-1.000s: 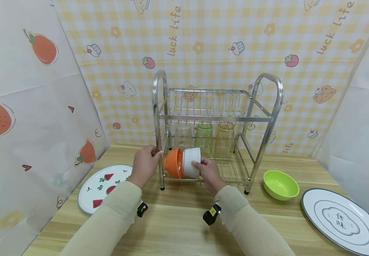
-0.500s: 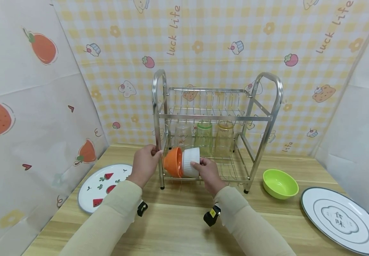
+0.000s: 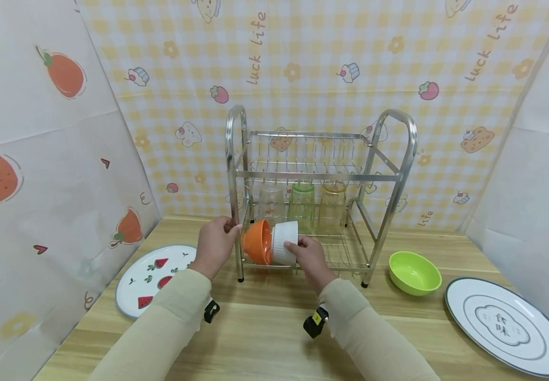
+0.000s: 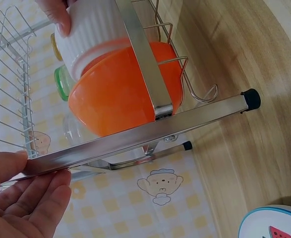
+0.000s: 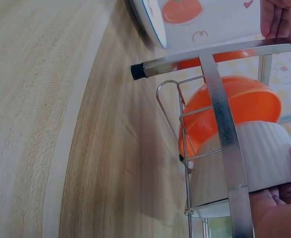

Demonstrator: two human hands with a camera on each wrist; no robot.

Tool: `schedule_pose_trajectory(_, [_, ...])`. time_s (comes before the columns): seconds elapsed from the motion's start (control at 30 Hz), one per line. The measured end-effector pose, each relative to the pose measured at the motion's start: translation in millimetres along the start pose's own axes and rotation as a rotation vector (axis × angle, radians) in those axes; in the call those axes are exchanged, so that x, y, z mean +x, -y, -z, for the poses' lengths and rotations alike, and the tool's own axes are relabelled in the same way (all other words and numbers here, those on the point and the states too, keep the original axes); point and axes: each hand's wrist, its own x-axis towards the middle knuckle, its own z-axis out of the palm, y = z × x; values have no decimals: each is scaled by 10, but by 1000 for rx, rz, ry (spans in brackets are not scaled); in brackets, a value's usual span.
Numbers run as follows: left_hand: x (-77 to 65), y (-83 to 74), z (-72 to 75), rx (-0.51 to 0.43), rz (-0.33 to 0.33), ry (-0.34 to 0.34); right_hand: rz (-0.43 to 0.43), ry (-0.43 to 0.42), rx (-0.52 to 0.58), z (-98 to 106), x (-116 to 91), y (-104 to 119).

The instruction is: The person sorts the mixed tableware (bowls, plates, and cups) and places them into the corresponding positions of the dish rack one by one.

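A metal dish rack (image 3: 317,176) stands on the table. My left hand (image 3: 216,244) pinches its front left post between thumb and fingers, plainly seen in the left wrist view. On the lower tier an orange bowl (image 3: 254,244) lies on its side, its opening turned right. Right beside it is a white ribbed bowl (image 3: 284,232), also tipped on its side. My right hand (image 3: 312,258) grips this white bowl, thumb on the near side and fingers behind. In the right wrist view the white bowl (image 5: 266,156) overlaps the opening of the orange bowl (image 5: 249,101).
Behind the bowls stand a clear glass (image 3: 271,201), a green glass (image 3: 301,206) and a yellow glass (image 3: 333,209). A watermelon-patterned plate (image 3: 133,283) lies left of the rack. To the right are a lime-green bowl (image 3: 414,272) and a white oval plate (image 3: 531,317).
The head view has shifted slightly. Both hands and both bowls stay practically where they were.
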Motion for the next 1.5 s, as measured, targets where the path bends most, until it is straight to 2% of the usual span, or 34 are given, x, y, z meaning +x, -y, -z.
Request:
schedule_pose_trajectory(0.37, [-2, 38, -19, -40, -16, -7, -3, 17, -1, 38, -21, -10])
schedule_pose_trajectory(0.6, [-18, 39, -17, -56, -3, -3, 19, 2, -71, 32, 0, -49])
schedule_pose_trajectory(0.97, [-26, 73, -38, -58, -17, -1, 5, -11, -98, 51, -15, -45])
schedule_pose_trajectory(1.5, [-180, 144, -3, -2, 21, 14, 39, -13, -77, 104, -35, -45])
